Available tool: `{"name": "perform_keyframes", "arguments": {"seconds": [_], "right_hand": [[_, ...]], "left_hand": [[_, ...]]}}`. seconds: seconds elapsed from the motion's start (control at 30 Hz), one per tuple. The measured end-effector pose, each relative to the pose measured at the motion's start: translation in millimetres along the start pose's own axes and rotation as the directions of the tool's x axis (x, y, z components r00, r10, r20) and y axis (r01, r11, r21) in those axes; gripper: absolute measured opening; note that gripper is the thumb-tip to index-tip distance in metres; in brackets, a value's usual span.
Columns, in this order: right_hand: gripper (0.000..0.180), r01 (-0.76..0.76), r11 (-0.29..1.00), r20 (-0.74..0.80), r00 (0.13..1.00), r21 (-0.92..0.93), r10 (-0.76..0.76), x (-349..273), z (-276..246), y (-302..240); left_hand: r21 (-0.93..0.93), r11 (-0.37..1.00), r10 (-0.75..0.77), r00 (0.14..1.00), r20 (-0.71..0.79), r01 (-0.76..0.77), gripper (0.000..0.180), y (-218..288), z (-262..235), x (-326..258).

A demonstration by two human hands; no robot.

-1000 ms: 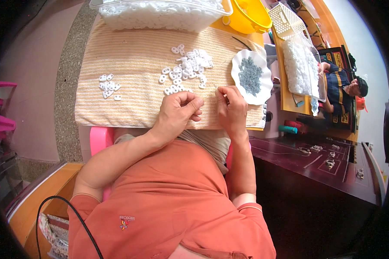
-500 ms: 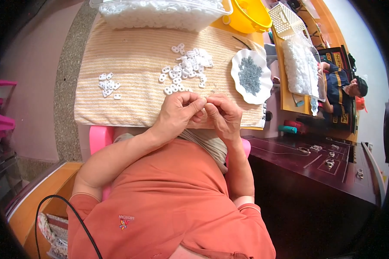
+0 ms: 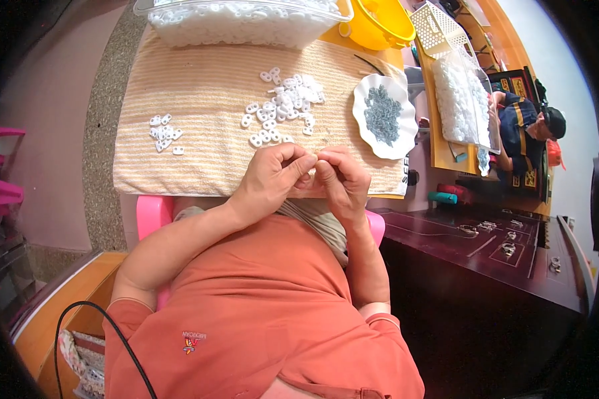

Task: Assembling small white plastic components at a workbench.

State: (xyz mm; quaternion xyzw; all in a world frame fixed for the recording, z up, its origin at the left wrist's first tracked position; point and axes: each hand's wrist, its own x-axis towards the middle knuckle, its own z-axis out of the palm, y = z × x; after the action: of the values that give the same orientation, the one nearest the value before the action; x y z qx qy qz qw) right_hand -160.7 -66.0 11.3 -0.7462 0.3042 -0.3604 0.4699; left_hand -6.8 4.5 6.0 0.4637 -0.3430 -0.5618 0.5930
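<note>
My left hand (image 3: 270, 174) and my right hand (image 3: 343, 178) meet fingertip to fingertip over the near edge of the towel-covered table. Both are closed in a pinch; whatever sits between the fingertips is too small and hidden to make out. Just beyond them lies a loose heap of small white plastic pieces (image 3: 293, 96), each with two round holes. A smaller group of white pieces (image 3: 164, 135) rests on the towel (image 3: 199, 86) to the left. To the right, a white scalloped dish (image 3: 361, 123) holds many small grey, slender parts (image 3: 383, 114).
At the far edge stands a clear tub (image 3: 239, 33) full of white pieces, beside a yellow bucket (image 3: 381, 26). Further right, another person (image 3: 522, 130) sits by a second tub of white pieces (image 3: 456, 100). A pink chair (image 3: 154, 223) is under me; a dark red door-like panel (image 3: 472, 249) lies right.
My hands stay pinched together in nearly the same place. The whole view has shifted slightly, and the other person's head has tilted a little.
</note>
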Motion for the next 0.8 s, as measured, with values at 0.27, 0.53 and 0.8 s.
{"name": "perform_keyframes", "arguments": {"seconds": [0.27,0.53,0.8], "right_hand": [[0.008,-0.091,0.996,0.011,0.996,0.002,0.09,0,3,-9],[0.008,0.026,0.981,-0.023,0.999,-0.192,-0.031,1,8,-9],[0.011,-0.118,0.993,-0.026,0.993,-0.004,0.118,-4,11,-6]], "left_hand": [[0.166,0.981,0.101,0.995,-0.017,-0.096,0.019,2,1,-3],[0.132,0.989,0.077,0.996,-0.037,-0.072,0.017,1,2,-4],[0.117,0.988,0.112,0.988,-0.104,-0.099,0.013,-2,2,-4]]}}
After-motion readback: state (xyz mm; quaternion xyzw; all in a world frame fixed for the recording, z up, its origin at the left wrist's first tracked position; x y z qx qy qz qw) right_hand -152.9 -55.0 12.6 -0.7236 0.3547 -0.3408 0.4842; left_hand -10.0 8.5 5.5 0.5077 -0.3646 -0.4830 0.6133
